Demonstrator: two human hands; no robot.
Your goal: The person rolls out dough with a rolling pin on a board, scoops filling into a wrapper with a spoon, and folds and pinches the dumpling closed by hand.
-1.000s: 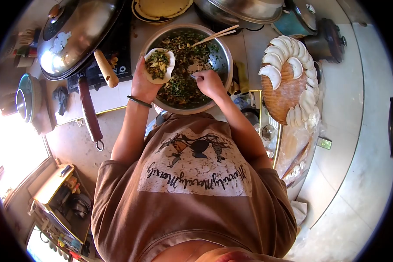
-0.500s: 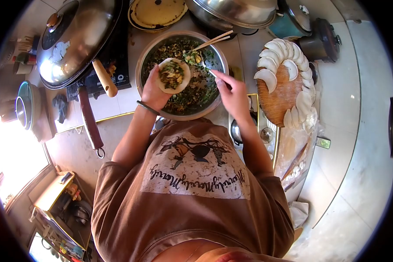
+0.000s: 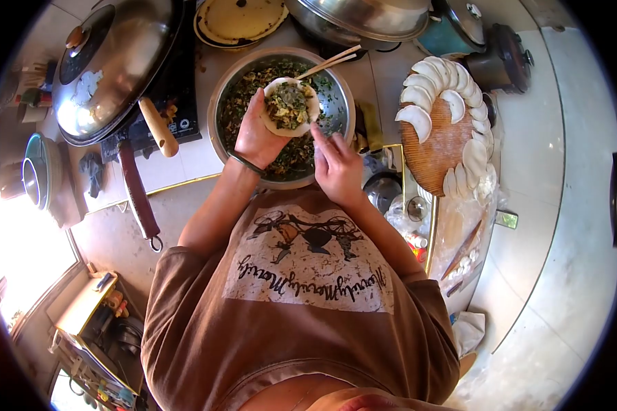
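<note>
On my left hand (image 3: 262,137) rests a round white dough wrapper (image 3: 312,118) topped with a heap of green and yellow filling (image 3: 287,104). My right hand (image 3: 337,163) is at the wrapper's lower right edge, its index finger extended near the rim; a spoon is not clearly visible, so what it holds I cannot make out. Both hands are over the near part of a steel bowl (image 3: 347,103) of chopped green filling. A pair of chopsticks (image 3: 330,61) leans on the bowl's far right side.
Folded dumplings (image 3: 415,122) line a round woven board (image 3: 428,161) at the right. A large lidded pan (image 3: 110,68) with handles stands at the left. Beyond the bowl are a yellow lid (image 3: 242,20) and a steel lid (image 3: 370,17). A dark pot (image 3: 497,65) stands behind the board.
More filling now lies on the wrapper. My left hand has moved right with it, while my right hand has come from over the bowl's filling to the wrapper's edge.
</note>
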